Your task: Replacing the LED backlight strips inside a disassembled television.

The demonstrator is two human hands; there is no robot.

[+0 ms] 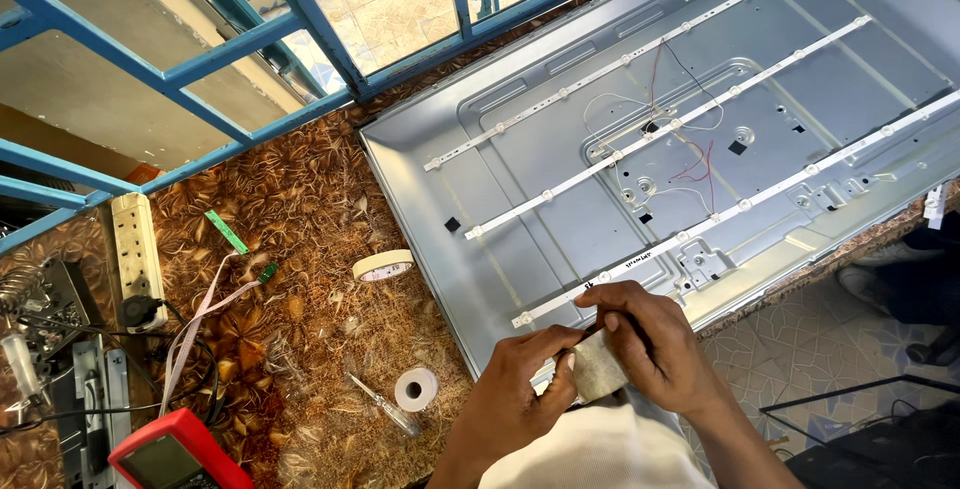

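**Fingers pinching a small grey pad at the panel's near edge**

Fingertips of the left hand (520,374) are closing on the lower corner of a small grey pad (598,364), while the right hand (650,344) is gripping its top along with a thin dark tool, too hidden to identify. Both are working just over the near rim of the metal backlight tray (560,164), beside the end of the closest LED strip (740,211). Keeping the pad flat and the tool steady looks wise here. Tape rolls (383,266) are lying nearby.
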